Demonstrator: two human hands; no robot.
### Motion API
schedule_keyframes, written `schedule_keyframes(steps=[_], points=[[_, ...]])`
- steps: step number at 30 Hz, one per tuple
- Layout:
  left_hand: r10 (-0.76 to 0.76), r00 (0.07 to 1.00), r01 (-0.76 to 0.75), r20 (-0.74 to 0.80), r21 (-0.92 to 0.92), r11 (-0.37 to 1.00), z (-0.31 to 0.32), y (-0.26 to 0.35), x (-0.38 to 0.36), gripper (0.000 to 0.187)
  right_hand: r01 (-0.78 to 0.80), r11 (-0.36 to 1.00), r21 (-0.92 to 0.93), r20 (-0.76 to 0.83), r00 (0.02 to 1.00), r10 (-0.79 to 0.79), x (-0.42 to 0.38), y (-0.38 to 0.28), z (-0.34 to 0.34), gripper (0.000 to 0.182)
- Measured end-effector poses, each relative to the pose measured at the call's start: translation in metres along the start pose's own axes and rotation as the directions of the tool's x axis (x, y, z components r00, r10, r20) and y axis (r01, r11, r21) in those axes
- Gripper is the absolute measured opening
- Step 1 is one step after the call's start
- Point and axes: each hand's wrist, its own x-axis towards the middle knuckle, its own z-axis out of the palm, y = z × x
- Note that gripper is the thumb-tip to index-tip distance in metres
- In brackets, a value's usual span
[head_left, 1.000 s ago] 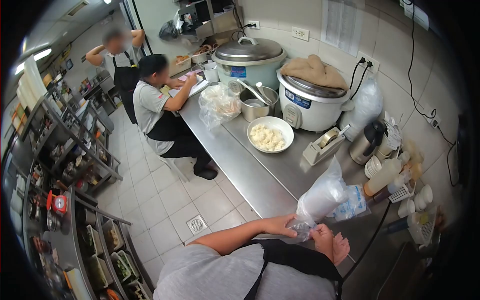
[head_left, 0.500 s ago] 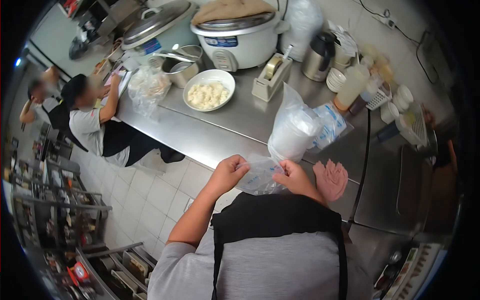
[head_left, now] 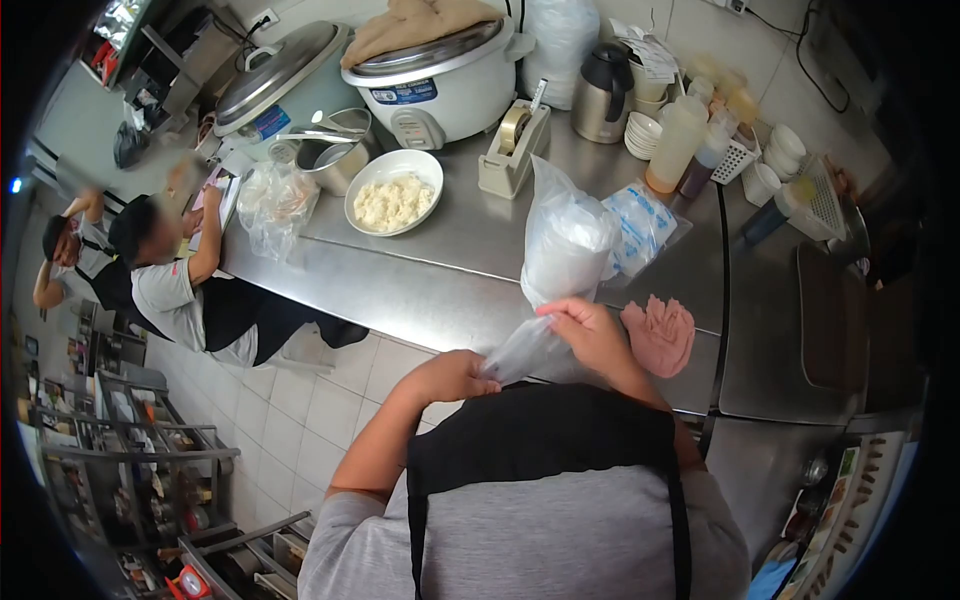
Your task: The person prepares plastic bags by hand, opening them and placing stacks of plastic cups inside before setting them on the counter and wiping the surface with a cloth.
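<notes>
Between my two hands a thin clear plastic bag [head_left: 522, 352] is stretched at a slant, near the front edge of the steel counter. My left hand [head_left: 455, 378] pinches its lower left end. The fingers of my right hand [head_left: 585, 330] are closed on its upper right part, just below a wrapped stack of white items in plastic [head_left: 568, 250]. A crumpled pink cloth [head_left: 660, 336] lies right of my right hand. Behind the stack rests a blue-and-white plastic packet [head_left: 640, 226].
On the steel counter [head_left: 400, 290] stand a white bowl of pale food [head_left: 395, 193], a tape dispenser [head_left: 514, 152], a large cooker [head_left: 430, 85], a metal pot [head_left: 335, 155], a thermos [head_left: 603, 92] and several bottles. Two people are at the left, one by the counter's end [head_left: 175, 265].
My left hand has moved down and my right hand up, so the bag, held flat and wide before, is now drawn out at a slant. The camera view has shifted slightly.
</notes>
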Motion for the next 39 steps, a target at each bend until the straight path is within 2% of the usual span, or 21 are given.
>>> schedule_keyframes(steps=[1,2,3,4,5,7,9,10,13,16,19,22,25,28,29,31,33,34,37,38,39], points=[[-0.064,0.985,0.036,0.157,0.175,0.984,-0.001,0.005,0.0,0.03,0.068,0.998,-0.016,-0.007,0.998,-0.068,0.0,-0.01,0.0,0.019],[0.073,0.997,-0.075,0.036,0.047,0.996,0.002,-0.003,0.003,0.035,0.115,0.992,0.048,-0.01,0.993,-0.115,-0.001,-0.02,-0.001,0.021],[0.052,0.992,-0.081,-0.111,-0.284,0.955,0.002,-0.009,0.004,0.034,0.166,0.98,0.113,-0.016,0.986,-0.165,-0.001,-0.029,-0.003,0.024],[-0.017,0.971,-0.127,-0.239,-0.576,0.808,-0.001,-0.014,0.004,0.035,0.215,0.96,0.18,-0.028,0.976,-0.214,-0.001,-0.034,-0.005,0.026],[-0.124,0.936,-0.204,-0.33,-0.794,0.572,-0.006,-0.012,0.002,0.035,0.22,0.96,0.17,-0.024,0.975,-0.22,-0.001,-0.031,-0.006,0.028],[-0.113,0.903,-0.36,-0.414,-0.875,0.323,-0.013,-0.008,0.0,0.037,0.221,0.965,0.143,-0.011,0.975,-0.222,-0.004,-0.02,-0.008,0.032],[-0.125,0.859,-0.496,-0.496,-0.868,0.034,-0.016,-0.005,0.001,0.04,0.02,0.984,0.179,0.122,0.992,-0.042,-0.008,-0.001,0.001,0.034],[-0.088,0.853,-0.517,-0.515,-0.856,-0.001,-0.014,-0.004,0.002,0.045,-0.081,0.98,0.183,0.19,0.981,0.045,-0.01,0.006,0.006,0.035],[-0.031,0.855,-0.517,-0.518,-0.842,-0.154,-0.01,0.015,-0.001,0.037,-0.341,0.898,0.278,0.347,0.907,0.237,-0.014,0.011,0.031,0.038],[-0.049,0.859,-0.512,-0.51,-0.849,-0.13,-0.002,0.007,0.004,0.037,-0.39,0.891,0.232,0.395,0.875,0.28,-0.01,0.018,0.04,0.034],[-0.137,0.853,-0.514,-0.504,-0.857,-0.047,0.005,-0.001,0.01,0.032,-0.367,0.919,0.144,0.343,0.89,0.302,-0.002,0.035,0.035,0.026],[-0.206,0.779,-0.613,-0.592,-0.788,-0.053,-0.008,-0.025,0.003,0.023,-0.295,0.954,0.049,0.253,0.928,0.274,-0.003,0.048,0.038,0.022],[-0.44,0.653,-0.719,-0.616,-0.687,-0.105,-0.028,-0.013,-0.012,0.014,-0.26,0.892,-0.37,0.282,0.883,0.375,-0.002,0.053,0.033,0.023],[-0.344,0.543,-0.698,-0.766,-0.639,0.322,-0.035,-0.02,-0.018,0.013,0.042,0.769,-0.638,0.346,0.907,0.238,-0.002,0.015,0.032,0.027],[-0.308,0.519,-0.65,-0.797,-0.602,0.463,-0.034,-0.019,-0.02,0.013,0.123,0.792,-0.598,0.283,0.957,0.065,-0.002,-0.004,0.036,0.026],[-0.225,0.608,-0.522,-0.761,-0.597,0.609,-0.03,-0.019,-0.024,0.016,0.287,0.797,-0.531,0.11,0.956,-0.271,0.004,-0.042,0.05,0.026],[-0.182,0.652,-0.356,-0.736,-0.508,0.784,-0.027,0.006,-0.035,0.018,0.466,0.681,-0.565,0.035,0.838,-0.544,0.024,-0.062,0.061,0.025],[-0.147,0.705,-0.312,-0.694,-0.49,0.814,-0.026,0.016,-0.04,0.02,0.539,0.605,-0.586,0.002,0.747,-0.664,0.032,-0.067,0.063,0.025],[0.032,0.727,-0.357,-0.686,-0.338,0.871,-0.023,0.02,-0.042,0.03,0.52,0.745,-0.417,0.15,0.848,-0.508,0.052,-0.047,0.057,0.022],[-0.014,0.752,-0.398,-0.659,-0.471,0.788,-0.023,0.019,-0.041,0.029,0.299,0.883,-0.361,0.142,0.954,-0.264,0.048,-0.051,0.057,0.018],[-0.005,0.583,-0.432,-0.813,-0.315,0.845,-0.023,0.019,-0.04,0.029,0.243,0.881,-0.406,0.125,0.97,-0.21,0.047,-0.051,0.057,0.017]])
